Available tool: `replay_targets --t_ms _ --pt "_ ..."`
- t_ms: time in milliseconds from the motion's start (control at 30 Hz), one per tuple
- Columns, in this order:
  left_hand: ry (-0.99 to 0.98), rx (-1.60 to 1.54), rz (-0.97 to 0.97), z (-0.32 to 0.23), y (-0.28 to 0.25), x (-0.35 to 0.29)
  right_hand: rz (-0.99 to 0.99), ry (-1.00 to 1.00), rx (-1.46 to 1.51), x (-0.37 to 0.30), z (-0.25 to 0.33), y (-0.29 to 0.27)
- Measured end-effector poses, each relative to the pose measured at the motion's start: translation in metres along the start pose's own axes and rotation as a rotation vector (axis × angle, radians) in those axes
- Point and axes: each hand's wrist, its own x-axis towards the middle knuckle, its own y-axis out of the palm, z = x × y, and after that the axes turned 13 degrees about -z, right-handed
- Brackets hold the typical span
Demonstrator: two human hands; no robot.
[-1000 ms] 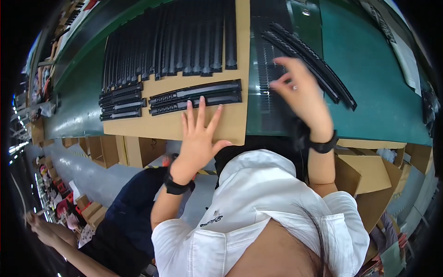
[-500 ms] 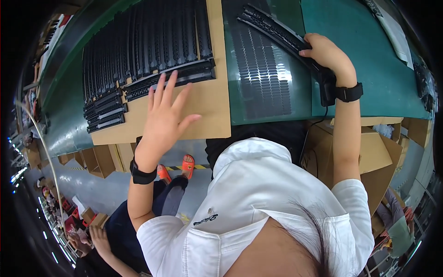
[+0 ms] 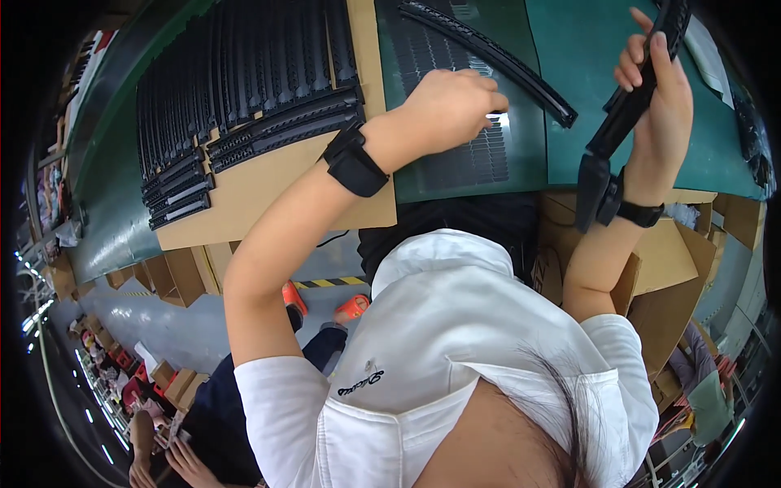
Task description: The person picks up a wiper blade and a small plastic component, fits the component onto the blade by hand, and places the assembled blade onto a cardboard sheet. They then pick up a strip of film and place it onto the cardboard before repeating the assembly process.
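My right hand point(image 3: 663, 106) is raised at the right, fingers wrapped round a long black plastic strip point(image 3: 630, 102) that stands steeply tilted. A black boxy piece point(image 3: 595, 191) is by that wrist, at the strip's lower end; whether they join I cannot tell. My left hand point(image 3: 455, 110) is over the dark sheet with rows of small shiny strips point(image 3: 484, 167). Its fingers are curled together, and what they hold, if anything, is too small to name. Beyond it another long black plastic strip point(image 3: 496, 61) lies slantwise, apart from both hands.
Many similar black strips point(image 3: 260, 61) lie in rows on a cardboard sheet point(image 3: 277, 179) at the left of the green table point(image 3: 594, 130). Open cardboard boxes point(image 3: 671, 268) stand below its right edge. Another person's hands point(image 3: 183, 459) are at lower left, with orange slippers point(image 3: 351, 309) nearby.
My left hand has moved right from the cardboard to the patterned sheet, and its fingers have curled. My right hand has lifted one black strip up and right; another strip stays lying on the table.
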Motion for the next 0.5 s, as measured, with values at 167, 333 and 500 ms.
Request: replay_targets --t_ms 167,333,500 --pt "0.012 -0.1 0.04 0.008 0.018 0.022 -0.24 0.16 0.32 -0.016 -0.027 -0.02" --pt "0.035 -0.136 0.023 0.018 0.033 0.03 -0.331 0.252 0.54 -0.016 -0.049 -0.036" --pt "0.014 -0.094 0.077 0.019 0.042 0.039 -0.204 0.326 0.785 -0.014 -0.053 -0.038"
